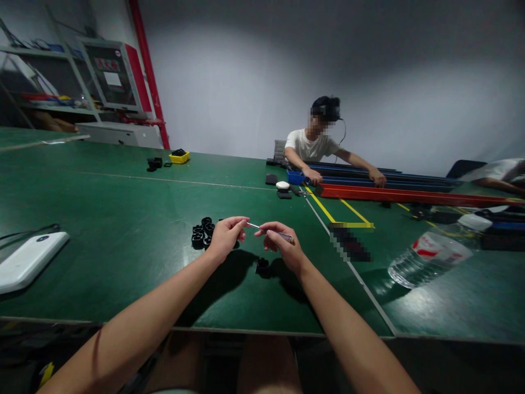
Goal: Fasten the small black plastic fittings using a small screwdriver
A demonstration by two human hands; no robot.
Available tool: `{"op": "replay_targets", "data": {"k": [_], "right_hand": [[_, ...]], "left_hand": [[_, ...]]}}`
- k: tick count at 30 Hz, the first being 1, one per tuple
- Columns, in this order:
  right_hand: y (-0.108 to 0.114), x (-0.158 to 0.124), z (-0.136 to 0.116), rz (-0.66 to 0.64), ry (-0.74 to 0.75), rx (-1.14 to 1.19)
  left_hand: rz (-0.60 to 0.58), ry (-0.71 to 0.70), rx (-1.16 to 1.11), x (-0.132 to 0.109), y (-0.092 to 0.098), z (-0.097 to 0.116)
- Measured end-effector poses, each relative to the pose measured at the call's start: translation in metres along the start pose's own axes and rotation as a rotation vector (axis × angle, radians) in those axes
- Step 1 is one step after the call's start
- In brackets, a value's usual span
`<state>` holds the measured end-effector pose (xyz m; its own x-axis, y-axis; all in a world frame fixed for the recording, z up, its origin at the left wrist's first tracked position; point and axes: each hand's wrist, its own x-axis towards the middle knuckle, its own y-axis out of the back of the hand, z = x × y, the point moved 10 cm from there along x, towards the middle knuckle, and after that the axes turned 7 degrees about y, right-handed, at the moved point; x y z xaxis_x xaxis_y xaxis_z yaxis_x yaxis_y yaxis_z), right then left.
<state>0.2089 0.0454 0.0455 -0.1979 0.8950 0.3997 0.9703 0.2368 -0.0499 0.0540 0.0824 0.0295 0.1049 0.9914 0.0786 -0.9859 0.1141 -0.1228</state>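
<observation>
Screwdriver, slim: I have the screwdriver [286,237] above the desk [135,219], between the two hands, in front of me.
Screwdriver, long axis: runs across my view, sloping slightly; handle end at right and nearer me, thin metal shaft pointing left and a little away.
Right hand, grip: my right hand [283,241] is clamped on the handle, fingers curled about it.
Left hand, grip: my left hand [229,234] has its fingertips at the shaft's far end; whether they pinch it I cannot tell.
Black plastic parts, cluster: black plastic parts [198,238] on the desk, just left of the left hand and partly behind it.
Black plastic part, single: one lone piece [263,268] on the desk, nearer me than the hands.
Bottle, clear plastic: a bottle [430,258] to the right, well apart.
Co-worker, seated opposite: a person [309,145] with both hands at the long rails [410,195].
</observation>
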Motion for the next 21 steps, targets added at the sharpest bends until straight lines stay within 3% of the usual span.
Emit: {"op": "replay_targets", "data": {"k": [9,21], "right_hand": [[0.002,0.002,0.005,0.037,-0.025,0.068],[-0.003,0.001,0.001,-0.011,0.028,0.037]], "left_hand": [[0.003,-0.143,0.229,-0.004,-0.001,0.012],[0.088,-0.008,-0.014,0.003,0.01,-0.003]]}}
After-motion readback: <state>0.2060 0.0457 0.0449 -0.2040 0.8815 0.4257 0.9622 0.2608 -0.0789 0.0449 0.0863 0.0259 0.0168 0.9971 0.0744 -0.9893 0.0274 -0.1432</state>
